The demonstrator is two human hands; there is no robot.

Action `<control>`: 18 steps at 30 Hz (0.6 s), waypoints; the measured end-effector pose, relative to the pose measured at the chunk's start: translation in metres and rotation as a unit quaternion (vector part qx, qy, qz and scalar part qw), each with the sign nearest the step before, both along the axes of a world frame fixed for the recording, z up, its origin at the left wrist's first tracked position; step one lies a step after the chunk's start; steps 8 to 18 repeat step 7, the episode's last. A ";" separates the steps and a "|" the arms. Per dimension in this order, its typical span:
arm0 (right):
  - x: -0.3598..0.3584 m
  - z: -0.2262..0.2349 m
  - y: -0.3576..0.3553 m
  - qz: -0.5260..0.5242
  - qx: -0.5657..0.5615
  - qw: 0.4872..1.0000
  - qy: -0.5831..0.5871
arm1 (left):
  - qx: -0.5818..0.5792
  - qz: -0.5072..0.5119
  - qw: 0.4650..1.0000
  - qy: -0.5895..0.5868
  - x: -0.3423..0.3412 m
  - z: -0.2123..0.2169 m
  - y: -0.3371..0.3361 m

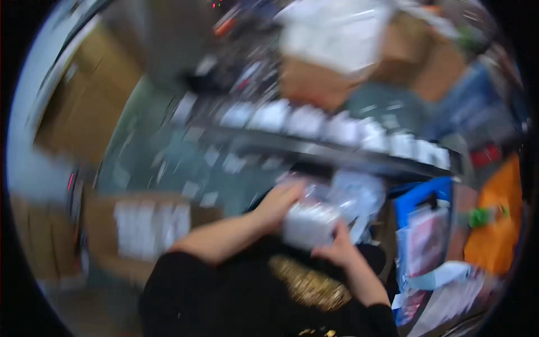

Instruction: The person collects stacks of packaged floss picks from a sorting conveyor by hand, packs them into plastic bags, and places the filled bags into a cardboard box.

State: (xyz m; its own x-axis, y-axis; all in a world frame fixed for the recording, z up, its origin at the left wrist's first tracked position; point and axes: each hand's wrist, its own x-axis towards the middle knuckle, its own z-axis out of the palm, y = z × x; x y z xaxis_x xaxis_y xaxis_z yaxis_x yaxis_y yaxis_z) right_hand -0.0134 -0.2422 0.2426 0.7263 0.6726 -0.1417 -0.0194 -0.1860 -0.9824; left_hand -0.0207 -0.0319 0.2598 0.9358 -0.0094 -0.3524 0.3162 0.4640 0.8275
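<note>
Between my two hands, close to my body, is a white block-shaped pack (310, 227) that looks wrapped in clear plastic. My left hand (282, 201) grips its far left side. My right hand (341, 247) closes on its near right corner, thumb toward the pack. Just beyond it lies crumpled clear plastic (359, 194), and I cannot tell whether that is part of the wrapping. Motion blur smears the finger detail and the pack's surface.
A dark rail holding several white packets (303, 121) runs across the table (168, 151). At left, a cardboard box (101, 216) holds white packs (151, 227). To the right are a blue holder (407, 208) and an orange bag (494, 224). Brown cartons (314, 81) stand at the back.
</note>
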 end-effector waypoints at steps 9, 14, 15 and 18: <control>-0.027 -0.008 0.107 0.034 0.115 0.985 0.123 | 0.201 -0.061 0.973 -0.093 -0.098 -0.015 0.063; -0.027 -0.008 0.107 0.034 0.115 0.985 0.123 | 0.201 -0.061 0.973 -0.093 -0.098 -0.015 0.063; -0.027 -0.008 0.107 0.034 0.115 0.985 0.123 | 0.201 -0.061 0.973 -0.093 -0.098 -0.015 0.063; -0.027 -0.008 0.107 0.034 0.115 0.985 0.123 | 0.201 -0.061 0.973 -0.093 -0.098 -0.015 0.063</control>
